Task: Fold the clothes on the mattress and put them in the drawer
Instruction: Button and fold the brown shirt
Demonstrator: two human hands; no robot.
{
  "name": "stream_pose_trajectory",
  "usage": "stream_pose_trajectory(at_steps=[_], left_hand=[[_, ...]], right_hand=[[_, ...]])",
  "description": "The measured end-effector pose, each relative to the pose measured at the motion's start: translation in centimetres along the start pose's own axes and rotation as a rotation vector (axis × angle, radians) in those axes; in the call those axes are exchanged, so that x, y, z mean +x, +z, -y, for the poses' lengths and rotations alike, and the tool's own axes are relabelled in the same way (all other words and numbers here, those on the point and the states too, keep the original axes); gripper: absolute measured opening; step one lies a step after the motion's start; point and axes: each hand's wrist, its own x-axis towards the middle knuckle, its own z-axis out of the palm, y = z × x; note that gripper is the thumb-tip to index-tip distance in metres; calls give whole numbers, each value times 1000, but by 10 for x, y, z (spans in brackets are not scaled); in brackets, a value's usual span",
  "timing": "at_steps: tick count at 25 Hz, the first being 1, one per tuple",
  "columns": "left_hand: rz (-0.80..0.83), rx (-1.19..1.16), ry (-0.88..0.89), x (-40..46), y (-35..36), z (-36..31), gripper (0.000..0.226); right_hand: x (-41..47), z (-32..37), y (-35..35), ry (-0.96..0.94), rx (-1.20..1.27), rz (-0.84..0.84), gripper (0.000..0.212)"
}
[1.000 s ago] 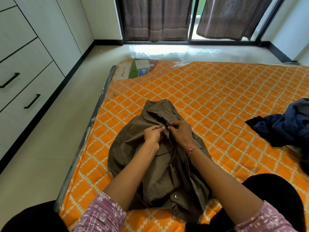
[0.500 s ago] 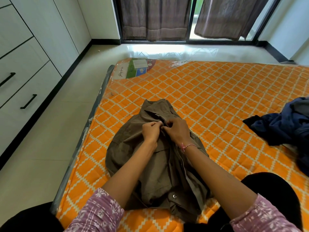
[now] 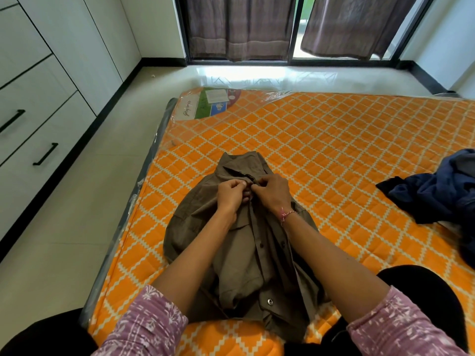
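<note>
One brown shirt (image 3: 246, 253) lies on the orange mattress (image 3: 347, 155), collar pointing away toward the window, its long axis running from the person outward. Both hands, left hand (image 3: 230, 195) and right hand (image 3: 272, 194), pinch its front placket just below the collar. One dark blue heap (image 3: 437, 191) lies well apart, right. Two drawer handles (image 3: 45, 153) show left.

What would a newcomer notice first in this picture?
Probably the bright orange mattress that fills the middle and right of the view. On its near left part lies an olive-brown shirt, and the left hand and right hand pinch its front just below the collar. A dark blue heap of clothes lies at the right edge.
</note>
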Motion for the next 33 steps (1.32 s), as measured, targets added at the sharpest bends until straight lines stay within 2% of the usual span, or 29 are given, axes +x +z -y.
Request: stream_pose_trajectory(at_steps=[2,5,10,13,15,17,19,21,23,25,27,29,30,31,33], left_hand=[[121,48,-76,-5,-3,2,18],[275,139,-174,-14,0,15,10],[248,87,-82,-19,24,18,12],[227,-48,-111,-23,34,18,2],[195,-74,-114,-24,35,20,9],[140,30,-66,-26,30,23,3],[108,168,-5,-29,22,23,14],[86,296,33,-32,13,20,20],[59,381,34,-36,4,12,25],[43,460,31,-40,-5,4,33],[24,549,70,-45,-8,0,39],[22,591,130,-51,-6,1,35],[29,600,153,-54,-5,2,31],[34,617,172,-57,-5,3,27],[39,635,192,-60,-5,4,22]], right_hand=[[11,-2,-6,42,79,6,25],[25,-6,-13,175,275,28,28],[24,-13,-11,443,802,88,17],[13,-22,-20,526,1018,214,7],[3,-30,-31,482,893,304,12],[-11,-39,-41,397,540,372,16],[-26,-45,-45,330,334,367,14],[-34,-43,-46,291,305,261,8],[-31,-38,-45,313,286,120,19],[-32,-26,-45,357,303,61,30],[-36,-18,-43,415,499,82,26],[-50,-9,-44,440,725,224,11],[-57,-7,-44,409,740,280,6],[-62,-7,-42,358,661,267,3],[-66,-7,-39,244,380,32,4]])
